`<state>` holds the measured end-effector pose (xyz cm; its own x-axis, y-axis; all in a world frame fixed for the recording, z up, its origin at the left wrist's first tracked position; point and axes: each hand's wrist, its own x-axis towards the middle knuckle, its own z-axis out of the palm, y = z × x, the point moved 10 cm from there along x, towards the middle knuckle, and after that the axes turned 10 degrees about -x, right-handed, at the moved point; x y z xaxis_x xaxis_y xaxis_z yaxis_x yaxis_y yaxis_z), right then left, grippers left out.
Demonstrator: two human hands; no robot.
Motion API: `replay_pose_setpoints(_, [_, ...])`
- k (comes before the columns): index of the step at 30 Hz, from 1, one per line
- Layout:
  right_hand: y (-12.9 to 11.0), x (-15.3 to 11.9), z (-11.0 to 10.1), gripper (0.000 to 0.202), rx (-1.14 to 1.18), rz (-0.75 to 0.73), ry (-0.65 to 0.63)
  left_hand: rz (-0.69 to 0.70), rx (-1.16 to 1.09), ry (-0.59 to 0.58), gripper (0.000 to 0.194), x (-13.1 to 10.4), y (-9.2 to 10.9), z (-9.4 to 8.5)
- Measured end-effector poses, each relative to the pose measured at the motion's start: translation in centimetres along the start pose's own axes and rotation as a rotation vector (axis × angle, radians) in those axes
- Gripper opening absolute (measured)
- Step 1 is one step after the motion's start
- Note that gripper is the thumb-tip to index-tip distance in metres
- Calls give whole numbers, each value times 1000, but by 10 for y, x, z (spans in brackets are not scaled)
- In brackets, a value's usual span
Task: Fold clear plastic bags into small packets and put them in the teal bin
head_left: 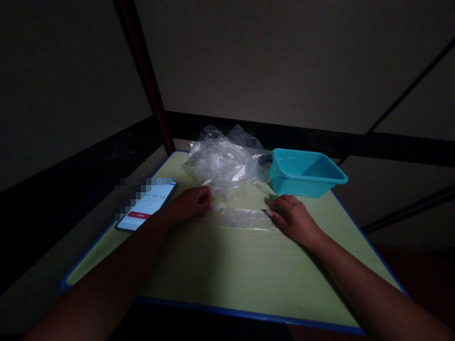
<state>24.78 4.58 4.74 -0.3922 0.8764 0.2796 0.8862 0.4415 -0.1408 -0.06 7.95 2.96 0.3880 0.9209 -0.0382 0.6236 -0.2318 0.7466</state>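
A narrow, flattened strip of clear plastic (243, 219) lies across the tabletop between my two hands. At its left end my left hand (197, 201) is closed, the fingers curled around the plastic's edge. My right hand (289, 215) rests at the other end, its thumb and fingers apart, the fingertips touching the plastic. Just behind the strip sits a crumpled heap of clear plastic bags (225, 161).
A turquoise plastic bin (307, 185) stands at the back right of the pale green table (249, 279), which has a blue edge. A phone (147, 208) with a lit screen lies at the left, beside my left forearm. Walls rise behind the table.
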Motion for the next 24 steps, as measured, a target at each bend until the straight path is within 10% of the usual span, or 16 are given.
replay_pose_setpoints(24, [3,0,11,9,146,-7,-29,119,144,41,6,2,14,5])
